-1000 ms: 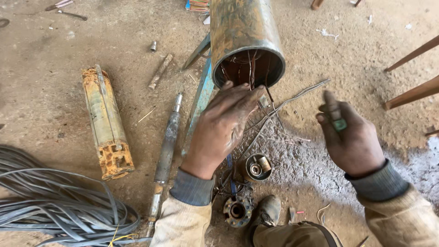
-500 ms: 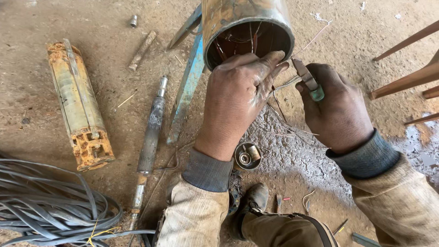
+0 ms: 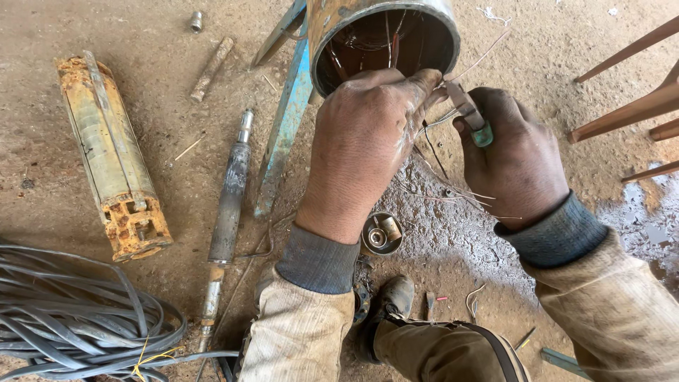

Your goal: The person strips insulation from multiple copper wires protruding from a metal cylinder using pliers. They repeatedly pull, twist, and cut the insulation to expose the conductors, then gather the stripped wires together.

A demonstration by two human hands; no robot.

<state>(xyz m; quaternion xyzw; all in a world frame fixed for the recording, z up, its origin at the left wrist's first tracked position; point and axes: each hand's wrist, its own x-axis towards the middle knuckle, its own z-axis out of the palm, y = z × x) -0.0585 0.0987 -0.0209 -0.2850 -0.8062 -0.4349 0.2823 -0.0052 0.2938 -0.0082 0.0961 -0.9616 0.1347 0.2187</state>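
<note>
A rusty open metal cylinder (image 3: 332,28) lies at the top, with copper windings visible inside. My left hand (image 3: 368,141) rests at its lower rim, fingers pinching thin wires (image 3: 445,187) that trail out of the opening. My right hand (image 3: 513,155) is beside it, closed around a small green-handled tool (image 3: 472,117) whose blade points at the wires by the rim. Both hands are grimy and nearly touch each other.
A corroded pump housing (image 3: 113,159) lies at left, a long grey shaft (image 3: 230,205) beside it, and a blue metal bar (image 3: 286,120) under the cylinder. A coil of grey cable (image 3: 71,318) sits bottom left. A small metal cup (image 3: 382,235) lies near my boot (image 3: 392,301). Wooden legs (image 3: 636,106) stand at right.
Both hands moved up to the cylinder's rim and closer together. My right hand brought the green-handled tool in against the wires my left hand holds.
</note>
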